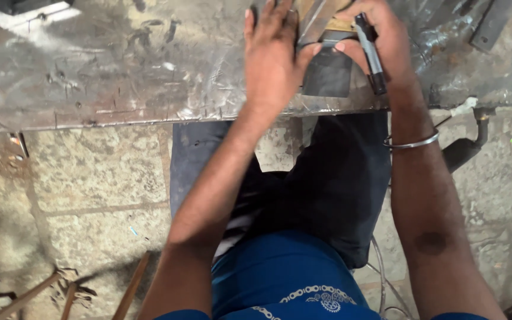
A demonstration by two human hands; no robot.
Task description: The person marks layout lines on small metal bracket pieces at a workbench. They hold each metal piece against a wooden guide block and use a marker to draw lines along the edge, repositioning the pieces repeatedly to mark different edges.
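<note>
Spanning the top of the view, a scratched, dull grey steel bench top (120,65) is seen above a cracked stone-slab floor (102,178) strewn with rusty rods (28,293). A dark flat rectangular metal plate (327,74) is set at the bench's near edge. It is pressed by the left hand (271,59), fingers flat and spread. A slim grey-and-black marker pen (371,53) is gripped in the curled right hand (380,41), whose thumb touches the plate.

Metal piece (326,71) on the workbench (120,65) near edge, between left hand (271,59) and right hand (380,41); marker (371,53) in right hand.
</note>
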